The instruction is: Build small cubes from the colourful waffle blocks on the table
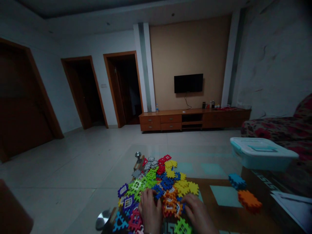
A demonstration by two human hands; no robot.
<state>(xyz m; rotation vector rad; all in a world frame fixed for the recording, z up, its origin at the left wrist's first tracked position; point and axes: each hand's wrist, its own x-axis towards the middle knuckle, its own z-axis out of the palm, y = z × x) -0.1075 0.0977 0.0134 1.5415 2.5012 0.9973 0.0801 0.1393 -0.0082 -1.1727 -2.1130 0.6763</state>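
Observation:
A heap of interlocking plastic building tiles with notched edges lies in front of me on a glass-topped table. My left hand (149,209) rests on the heap, its thumb apart from the fingers, beside a blue tile (158,191) and green tiles (136,185). Its fingertips are partly hidden among the pieces. To the right, my right hand (198,209) reaches in with fingers apart, near orange tiles (170,198) and yellow tiles (186,188). No tile shows clearly gripped in either hand. A lime green tile (182,226) lies between the wrists.
A blue tile stack (237,181) and an orange tile stack (250,201) sit to the right. Behind them stands a teal box with a white lid (263,145). White paper (292,208) lies at the right edge. Metal table knobs (102,219) border the heap's left side.

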